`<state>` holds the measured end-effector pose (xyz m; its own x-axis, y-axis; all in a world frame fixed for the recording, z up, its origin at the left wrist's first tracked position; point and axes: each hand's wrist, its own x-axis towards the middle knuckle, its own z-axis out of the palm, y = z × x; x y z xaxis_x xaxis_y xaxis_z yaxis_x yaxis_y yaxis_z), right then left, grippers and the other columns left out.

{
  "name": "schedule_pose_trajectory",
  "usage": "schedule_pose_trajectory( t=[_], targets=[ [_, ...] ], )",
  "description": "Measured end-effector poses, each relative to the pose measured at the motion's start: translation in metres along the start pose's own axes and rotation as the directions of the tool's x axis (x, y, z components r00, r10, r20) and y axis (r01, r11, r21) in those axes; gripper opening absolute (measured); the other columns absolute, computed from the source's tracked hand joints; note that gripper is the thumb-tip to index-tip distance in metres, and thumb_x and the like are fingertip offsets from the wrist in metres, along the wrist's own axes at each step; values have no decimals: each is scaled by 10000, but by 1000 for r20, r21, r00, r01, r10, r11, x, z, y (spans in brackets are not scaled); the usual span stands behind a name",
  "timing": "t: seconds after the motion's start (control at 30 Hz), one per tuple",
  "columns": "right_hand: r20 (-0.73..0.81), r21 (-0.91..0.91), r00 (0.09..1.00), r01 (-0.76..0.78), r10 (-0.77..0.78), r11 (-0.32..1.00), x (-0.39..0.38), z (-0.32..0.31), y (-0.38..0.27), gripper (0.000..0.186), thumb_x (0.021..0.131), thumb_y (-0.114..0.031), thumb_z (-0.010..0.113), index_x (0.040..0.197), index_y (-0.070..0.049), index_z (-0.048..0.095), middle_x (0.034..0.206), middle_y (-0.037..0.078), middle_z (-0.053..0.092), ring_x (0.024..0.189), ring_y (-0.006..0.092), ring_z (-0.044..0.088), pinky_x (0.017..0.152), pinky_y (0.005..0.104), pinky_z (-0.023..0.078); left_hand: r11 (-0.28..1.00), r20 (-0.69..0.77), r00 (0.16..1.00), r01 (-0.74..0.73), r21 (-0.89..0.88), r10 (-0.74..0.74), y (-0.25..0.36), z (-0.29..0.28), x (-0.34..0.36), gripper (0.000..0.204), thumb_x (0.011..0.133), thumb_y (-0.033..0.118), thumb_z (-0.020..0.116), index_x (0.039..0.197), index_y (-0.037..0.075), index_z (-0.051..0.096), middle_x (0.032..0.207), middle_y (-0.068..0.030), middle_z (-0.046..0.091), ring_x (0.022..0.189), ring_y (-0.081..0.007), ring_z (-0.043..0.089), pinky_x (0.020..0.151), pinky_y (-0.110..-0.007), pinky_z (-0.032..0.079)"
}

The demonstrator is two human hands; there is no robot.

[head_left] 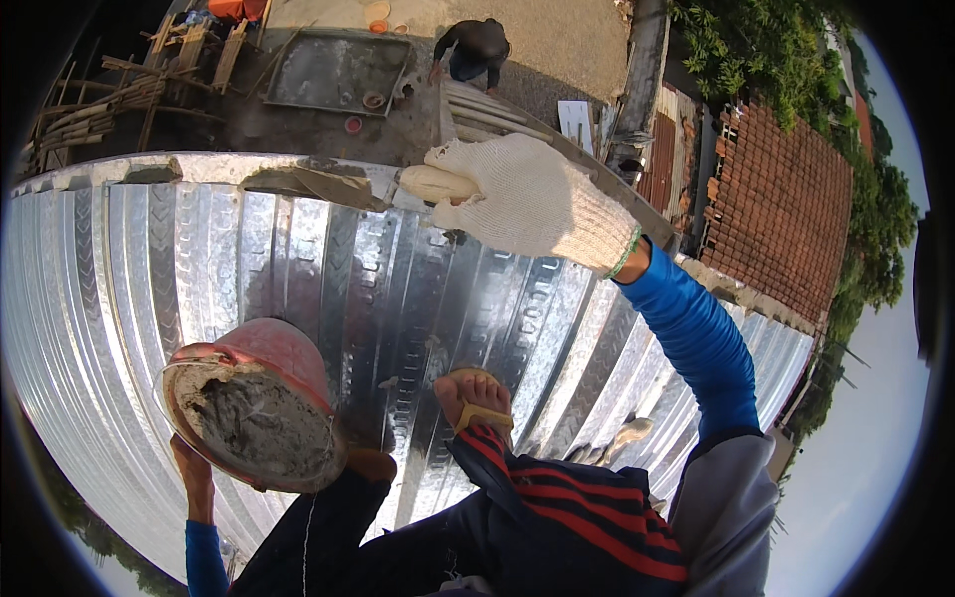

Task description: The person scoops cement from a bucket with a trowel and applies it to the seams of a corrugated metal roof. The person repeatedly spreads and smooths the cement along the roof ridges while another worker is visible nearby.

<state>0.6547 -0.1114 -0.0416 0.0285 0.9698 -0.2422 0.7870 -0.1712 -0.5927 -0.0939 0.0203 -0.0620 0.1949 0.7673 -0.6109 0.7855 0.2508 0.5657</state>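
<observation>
My left hand [189,466], bare, grips the lower side of a faded red bucket [288,350] on the left; the bucket hides most of its fingers. The bucket tips toward me, its inside showing wet grey mortar [264,423] and a crusted rim. My right hand [532,194], in a white knitted glove, reaches forward to the deck's far edge. It is closed round the pale, rounded handle of what looks like a trowel [438,184]. A pointed, mortar-grey shape, seemingly its blade, lies left of the handle along the concrete ledge [214,167].
Ribbed, shiny metal decking [288,259] spreads under my sandalled feet [476,398]. Beyond the ledge is a drop to the ground, with a mixing tray [338,70], stacked bamboo [99,114] and a bent-over person [477,50]. A tiled roof [781,199] stands at the right.
</observation>
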Motion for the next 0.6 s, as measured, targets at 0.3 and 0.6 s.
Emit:
schedule_pose_trajectory(
  t=[0.3,0.6],
  targets=[
    [64,110,997,-50,43,993,-4,-8,-20,528,955,-418,752,1338,-56,720,966,177,780,779,270,756,696,377,599,996,-65,996,-59,68,64,30,16,0,1026,1021,833,236,1354,-71,589,1241,-162,692,1098,-247,650,941,-401,529],
    [58,64,989,-140,136,988,-25,-27,-30,599,907,-330,799,1421,-50,673,1111,203,784,897,273,769,831,387,610,992,48,991,-124,-15,125,66,27,-3,1086,975,886,300,1322,-89,631,1182,-126,729,1059,-211,665,901,-380,543]
  ],
)
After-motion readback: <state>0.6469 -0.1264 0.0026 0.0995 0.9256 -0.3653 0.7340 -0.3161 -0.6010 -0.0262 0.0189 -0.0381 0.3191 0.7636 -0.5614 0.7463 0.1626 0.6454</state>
